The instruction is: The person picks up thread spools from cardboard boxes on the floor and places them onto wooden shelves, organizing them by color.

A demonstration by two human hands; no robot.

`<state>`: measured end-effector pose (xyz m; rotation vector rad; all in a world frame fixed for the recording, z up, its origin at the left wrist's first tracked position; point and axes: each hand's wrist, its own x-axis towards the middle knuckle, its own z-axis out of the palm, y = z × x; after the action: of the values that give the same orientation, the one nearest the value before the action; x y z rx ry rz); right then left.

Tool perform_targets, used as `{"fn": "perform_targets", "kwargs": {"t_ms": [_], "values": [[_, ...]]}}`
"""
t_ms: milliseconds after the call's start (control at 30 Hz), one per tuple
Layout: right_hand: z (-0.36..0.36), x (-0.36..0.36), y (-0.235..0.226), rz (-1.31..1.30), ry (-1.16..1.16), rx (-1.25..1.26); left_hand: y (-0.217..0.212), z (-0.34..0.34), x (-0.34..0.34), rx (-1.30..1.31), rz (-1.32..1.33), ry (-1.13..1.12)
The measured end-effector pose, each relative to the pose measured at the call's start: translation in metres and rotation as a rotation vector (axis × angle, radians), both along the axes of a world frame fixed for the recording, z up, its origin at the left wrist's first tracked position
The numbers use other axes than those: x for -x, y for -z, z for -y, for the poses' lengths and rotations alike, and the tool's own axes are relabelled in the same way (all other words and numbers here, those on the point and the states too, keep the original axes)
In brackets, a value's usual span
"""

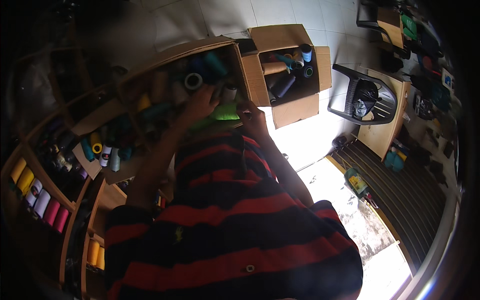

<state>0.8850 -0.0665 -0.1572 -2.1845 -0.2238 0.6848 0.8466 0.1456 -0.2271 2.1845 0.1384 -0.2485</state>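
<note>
A bright green thread cone (225,112) lies on its side in front of my body, at the near side of a large cardboard box (241,70). My right hand (254,119) has its fingers closed at the cone's right end. Just above and left of it, my left hand (201,104) is over the box with its fingers bent together; whatever is in them is hidden in shadow. Close to my left fingers are a pale thread cone (229,93) and a dark one with a white ring end (193,81). A teal cone (216,63) lies farther back.
A smaller open cardboard box (295,110) with several thread cones stands beyond, to the right. Shelves (70,207) with coloured cones are on the left. A black plastic chair (345,95) holding a black bag and a slatted metal shutter (400,175) are on the right.
</note>
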Motion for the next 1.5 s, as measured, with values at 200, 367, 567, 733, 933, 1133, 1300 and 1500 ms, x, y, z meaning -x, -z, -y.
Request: {"fn": "perform_targets", "kwargs": {"t_ms": [200, 367, 567, 733, 933, 1133, 1300, 1500], "values": [[0.015, 0.021, 0.003, 0.045, -0.073, -0.038, -0.010, 0.026, -0.026, -0.083, 0.134, 0.077], [0.033, 0.023, 0.014, 0.224, -0.299, -0.192, 0.018, 0.028, -0.027, 0.130, 0.027, 0.033], [0.021, -0.015, -0.036, 0.137, -0.529, -0.181, 0.039, 0.016, -0.012, 0.077, 0.030, -0.005], [0.003, -0.008, 0.000, -0.317, -0.123, -0.662, -0.015, 0.017, -0.009, 0.068, -0.204, -0.137], [0.001, -0.020, 0.028, 0.126, -0.442, -0.351, -0.113, 0.031, 0.008, -0.174, -0.294, -0.559], [0.086, -0.136, 0.055, 0.412, 0.100, 0.109, -0.080, 0.031, 0.042, -0.360, -0.158, -0.676], [0.125, -0.194, 0.124, 0.259, 0.020, 0.498, -0.044, 0.037, 0.061, -0.508, -0.027, -0.646], [0.129, -0.150, 0.169, 0.715, -0.094, 0.708, -0.025, 0.047, 0.081, -0.614, 0.064, -0.368]]}}
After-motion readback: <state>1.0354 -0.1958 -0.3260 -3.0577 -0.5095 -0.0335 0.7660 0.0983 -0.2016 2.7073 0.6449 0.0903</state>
